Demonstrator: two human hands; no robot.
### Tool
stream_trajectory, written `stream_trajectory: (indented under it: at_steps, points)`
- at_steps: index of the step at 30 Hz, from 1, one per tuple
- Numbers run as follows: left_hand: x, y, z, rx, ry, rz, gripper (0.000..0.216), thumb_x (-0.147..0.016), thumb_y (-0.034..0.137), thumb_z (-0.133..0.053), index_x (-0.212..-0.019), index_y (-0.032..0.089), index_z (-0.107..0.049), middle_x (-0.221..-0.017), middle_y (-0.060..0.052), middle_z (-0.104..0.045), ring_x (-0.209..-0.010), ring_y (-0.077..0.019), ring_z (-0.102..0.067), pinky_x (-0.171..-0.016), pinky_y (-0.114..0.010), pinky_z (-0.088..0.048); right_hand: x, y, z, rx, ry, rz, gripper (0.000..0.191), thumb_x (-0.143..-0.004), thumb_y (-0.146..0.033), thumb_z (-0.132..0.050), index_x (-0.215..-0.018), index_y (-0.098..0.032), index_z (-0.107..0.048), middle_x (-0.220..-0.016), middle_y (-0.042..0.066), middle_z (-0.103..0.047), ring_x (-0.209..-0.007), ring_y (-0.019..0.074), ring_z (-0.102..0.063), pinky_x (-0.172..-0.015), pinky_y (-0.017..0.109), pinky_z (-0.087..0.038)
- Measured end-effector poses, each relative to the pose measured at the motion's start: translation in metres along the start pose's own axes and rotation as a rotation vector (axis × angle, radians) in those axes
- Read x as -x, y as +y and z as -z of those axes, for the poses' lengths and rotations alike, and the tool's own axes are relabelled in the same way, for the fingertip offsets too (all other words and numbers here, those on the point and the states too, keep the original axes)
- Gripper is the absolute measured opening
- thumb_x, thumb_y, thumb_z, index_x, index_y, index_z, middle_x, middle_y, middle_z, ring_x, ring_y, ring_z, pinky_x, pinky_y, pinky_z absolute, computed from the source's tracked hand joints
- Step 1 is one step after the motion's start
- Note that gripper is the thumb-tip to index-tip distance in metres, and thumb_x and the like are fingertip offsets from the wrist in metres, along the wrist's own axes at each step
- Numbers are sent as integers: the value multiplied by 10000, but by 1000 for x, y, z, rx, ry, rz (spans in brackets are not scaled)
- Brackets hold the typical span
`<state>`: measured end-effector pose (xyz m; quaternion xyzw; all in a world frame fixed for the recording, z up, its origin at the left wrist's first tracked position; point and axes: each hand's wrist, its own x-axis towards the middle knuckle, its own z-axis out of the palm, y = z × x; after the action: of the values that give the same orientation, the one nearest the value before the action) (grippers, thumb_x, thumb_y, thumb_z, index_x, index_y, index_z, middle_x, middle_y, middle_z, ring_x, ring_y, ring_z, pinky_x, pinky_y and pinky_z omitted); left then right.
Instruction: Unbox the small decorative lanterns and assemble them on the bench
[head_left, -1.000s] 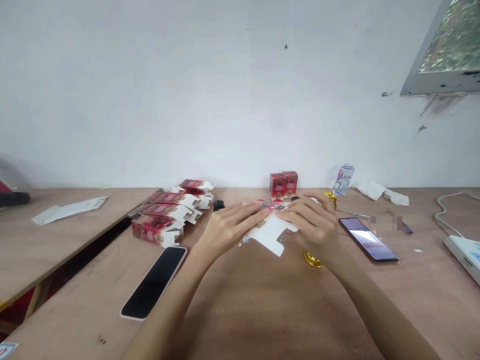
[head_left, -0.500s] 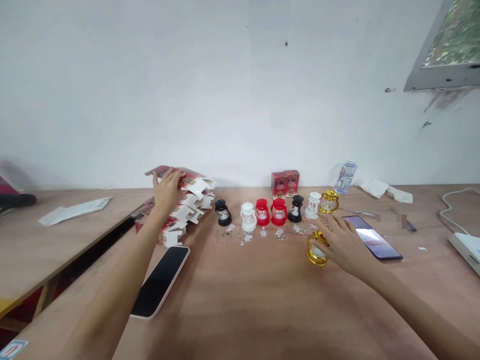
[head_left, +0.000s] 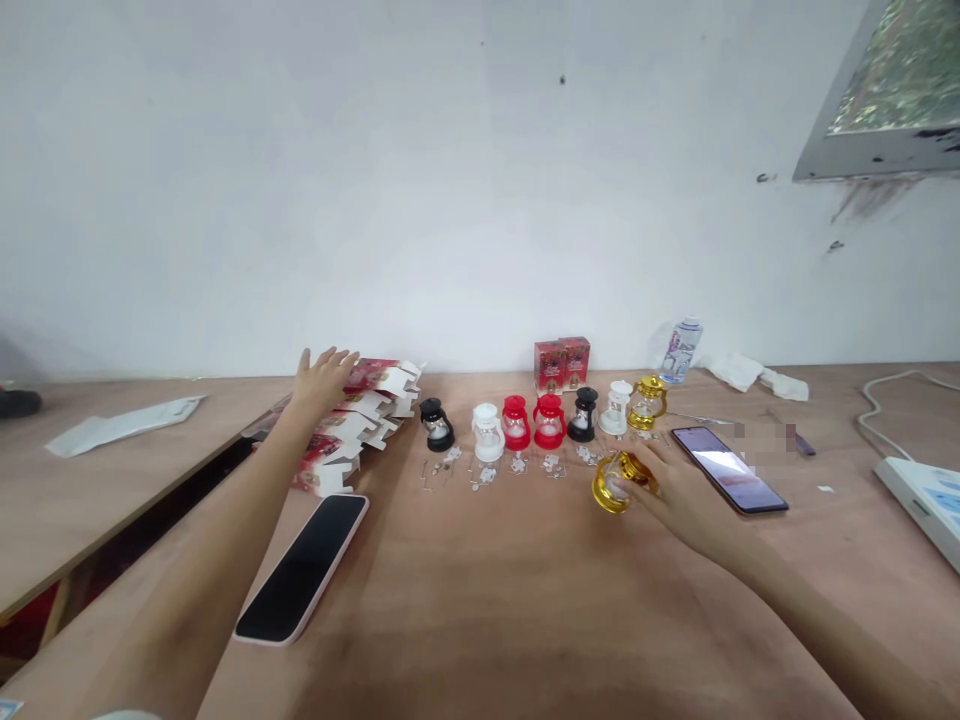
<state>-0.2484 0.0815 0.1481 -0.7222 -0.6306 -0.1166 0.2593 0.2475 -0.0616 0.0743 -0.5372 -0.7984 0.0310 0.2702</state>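
Note:
My right hand (head_left: 667, 485) grips a small gold lantern (head_left: 613, 486), which is tipped with its base toward the left. At the far left of the work area my left hand (head_left: 326, 380) has its fingers stretched out by a pile of flattened red and white cartons (head_left: 360, 425); whether it touches them I cannot tell. Between the hands stands a row of mini lanterns: a black one (head_left: 436, 425), a white one (head_left: 488, 433), two red ones (head_left: 549, 422), then another black, another white and a gold one (head_left: 647, 402). Small metal and white parts (head_left: 551, 465) lie before the row.
Two red boxes (head_left: 562, 365) and a bottle (head_left: 682, 349) stand near the wall. A pink-edged phone (head_left: 304, 570) lies at left, a lit phone (head_left: 729, 470) at right. Crumpled white paper (head_left: 735, 370) and a white device (head_left: 926, 500) are farther right. A gap separates the two tables.
My left hand's fingers have straightened, and the raised carton now lies on the pile. My right hand has closed round the gold lantern and tilted it from upright. The view has shifted slightly.

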Motion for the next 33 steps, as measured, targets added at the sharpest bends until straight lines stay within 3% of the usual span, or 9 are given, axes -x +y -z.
stream_trajectory:
  at_steps: [4,7,8,10,14,20,25,29,33]
  points:
    - [21,32,24,89,319,25,393,-802,117,-413,-1192,137,-462,-1267,-140,-521,-1210,-318,-425,-994,-579,-274,-5,-18,8,-174,63,-6,315,-848,-396,-503,-1140,-278,-518,-1044,72,-618,-855,240,-621,-743,390,-494]
    - [64,99,44,322,475,-79,253,-829,230,-475,-1065,165,-541,-1018,-114,-633,-997,-266,-559,-877,-447,-429,-7,-34,-1,-418,72,-69,355,-817,-411,-552,-1142,-274,-520,-1061,55,-633,-925,235,-614,-782,387,-499]
    - [82,127,49,448,429,-146,247,-828,256,-491,-1054,174,-547,-981,-104,-639,-964,-253,-571,-866,-427,-438,-8,-38,-8,-517,65,-99,374,-805,-414,-567,-1146,-270,-518,-1069,51,-632,-933,229,-615,-779,375,-504]
    - [117,180,53,713,81,-264,421,-806,321,-545,-1203,199,-476,-1151,-109,-589,-1067,-258,-538,-918,-425,-419,-7,-46,-24,-707,47,-150,428,-781,-422,-596,-1166,-260,-504,-1096,47,-625,-952,216,-614,-772,348,-512]
    - [153,248,38,1253,-334,-81,556,-746,422,-626,-1220,214,-420,-1200,-98,-572,-1057,-247,-561,-879,-382,-463,-1,-57,-54,-868,66,-163,488,-790,-408,-591,-1231,-252,-448,-1192,62,-572,-1074,213,-560,-862,353,-486]
    - [151,258,17,1455,-317,155,368,-683,391,-681,-915,196,-472,-879,-26,-644,-805,-195,-617,-717,-293,-487,17,-70,-76,-477,342,-79,319,-807,-390,-574,-1080,-238,-511,-1212,98,-433,-1189,262,-431,-967,468,-399]
    - [157,254,21,1327,-240,162,365,-673,409,-683,-906,213,-480,-791,1,-627,-714,-179,-604,-660,-282,-478,23,-82,-84,-297,324,-5,125,-835,-369,-549,-835,-244,-561,-1112,75,-435,-1108,277,-451,-898,480,-412]
    - [156,248,18,1361,-211,229,373,-685,423,-669,-920,213,-470,-816,-4,-629,-738,-182,-611,-661,-283,-488,17,-80,-80,-438,351,-52,129,-877,-331,-464,-820,-233,-525,-987,59,-510,-984,232,-491,-851,433,-410]
    - [155,244,20,1405,-201,257,375,-704,418,-643,-957,216,-454,-834,-3,-619,-761,-177,-603,-674,-278,-485,2,-62,-74,-880,362,-283,192,-875,-407,-451,-814,-226,-453,-728,-3,-522,-718,161,-513,-685,312,-430]
